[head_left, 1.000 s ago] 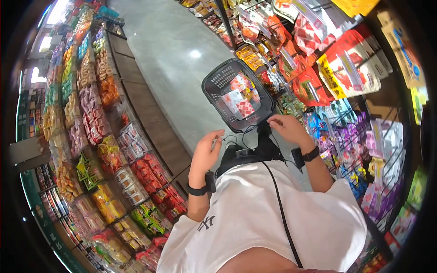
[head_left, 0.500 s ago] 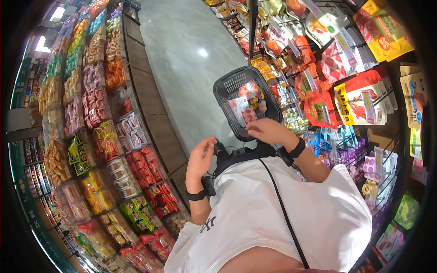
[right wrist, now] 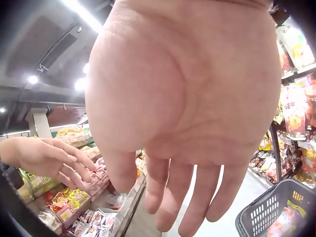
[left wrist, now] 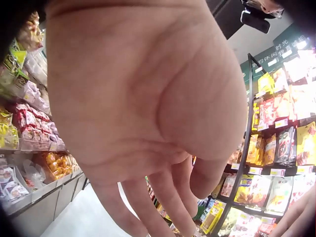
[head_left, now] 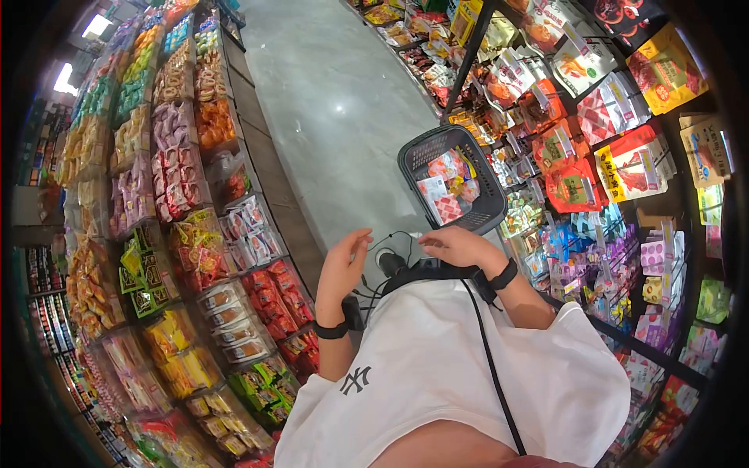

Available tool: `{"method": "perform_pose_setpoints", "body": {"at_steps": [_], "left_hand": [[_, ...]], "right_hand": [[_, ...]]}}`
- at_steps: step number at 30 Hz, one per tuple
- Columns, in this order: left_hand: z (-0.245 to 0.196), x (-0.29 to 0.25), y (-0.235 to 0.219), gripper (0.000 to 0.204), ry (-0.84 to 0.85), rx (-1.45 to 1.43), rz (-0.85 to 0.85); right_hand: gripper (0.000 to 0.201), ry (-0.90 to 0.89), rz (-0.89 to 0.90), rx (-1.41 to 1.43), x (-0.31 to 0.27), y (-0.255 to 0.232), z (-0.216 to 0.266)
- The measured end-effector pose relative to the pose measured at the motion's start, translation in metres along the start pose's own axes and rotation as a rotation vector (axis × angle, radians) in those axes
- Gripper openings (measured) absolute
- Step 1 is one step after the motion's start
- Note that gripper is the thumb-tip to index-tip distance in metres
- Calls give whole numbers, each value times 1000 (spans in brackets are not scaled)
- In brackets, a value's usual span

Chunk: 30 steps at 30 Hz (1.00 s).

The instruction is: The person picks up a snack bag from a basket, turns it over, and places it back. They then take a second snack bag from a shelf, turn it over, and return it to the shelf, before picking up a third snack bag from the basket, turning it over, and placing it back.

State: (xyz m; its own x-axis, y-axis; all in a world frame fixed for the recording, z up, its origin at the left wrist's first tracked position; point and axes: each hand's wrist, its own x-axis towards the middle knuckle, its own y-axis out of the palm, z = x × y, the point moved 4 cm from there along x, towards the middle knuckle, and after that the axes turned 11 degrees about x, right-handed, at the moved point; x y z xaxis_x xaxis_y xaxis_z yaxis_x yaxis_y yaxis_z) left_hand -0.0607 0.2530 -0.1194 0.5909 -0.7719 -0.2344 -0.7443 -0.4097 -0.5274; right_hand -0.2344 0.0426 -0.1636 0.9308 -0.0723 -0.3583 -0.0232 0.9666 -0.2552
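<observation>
In the head view my left hand (head_left: 343, 264) hovers before my waist, palm inward, fingers loosely bent around nothing. My right hand (head_left: 466, 249) is level with it, beside the near edge of a dark grey shopping basket (head_left: 490, 183). The right wrist view shows that palm bare, its fingers (right wrist: 195, 197) relaxed and slightly spread. Inside the basket lie several snack packs (head_left: 446, 207), red-and-white and yellow. In the left wrist view the palm (left wrist: 143, 98) is likewise bare.
Tiered bins of wrapped snacks (head_left: 175, 183) line the left of the aisle. On the right, hooks carry hanging snack bags (head_left: 636, 168). Grey floor (head_left: 320, 78) runs ahead between them. A black cable (head_left: 488, 351) crosses my white shirt.
My right hand has come inward, to the left, from beside the basket's near corner, closer to my left hand. The basket now appears farther right in the head view. Both hands stay without a load.
</observation>
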Motion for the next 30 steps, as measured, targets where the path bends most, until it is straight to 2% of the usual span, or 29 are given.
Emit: {"method": "perform_pose_setpoints", "body": {"at_steps": [6,11,16,20,23,26,29,30], "left_hand": [[25,-10,-31,30,-12,9,-46],[33,-2,-44,30,-7,13,-86],[36,34,-54,33,-28,33,15],[36,92,-43,35,-50,49,106],[52,146,-1,44,-79,281,393],[59,193,52,54,-74,362,792],[31,224,71,64,-262,557,909],[32,231,75,65,-224,559,950]], "right_hand": [[36,63,-37,-97,21,-3,1],[36,268,-204,-103,18,-44,-40],[36,362,-316,-22,13,-96,-98],[42,356,-497,55,16,-146,-127],[36,375,-601,193,16,-179,-129],[36,357,-689,345,15,-201,-154],[33,424,-719,326,16,-210,-186],[33,444,-723,331,16,-210,-196]]}}
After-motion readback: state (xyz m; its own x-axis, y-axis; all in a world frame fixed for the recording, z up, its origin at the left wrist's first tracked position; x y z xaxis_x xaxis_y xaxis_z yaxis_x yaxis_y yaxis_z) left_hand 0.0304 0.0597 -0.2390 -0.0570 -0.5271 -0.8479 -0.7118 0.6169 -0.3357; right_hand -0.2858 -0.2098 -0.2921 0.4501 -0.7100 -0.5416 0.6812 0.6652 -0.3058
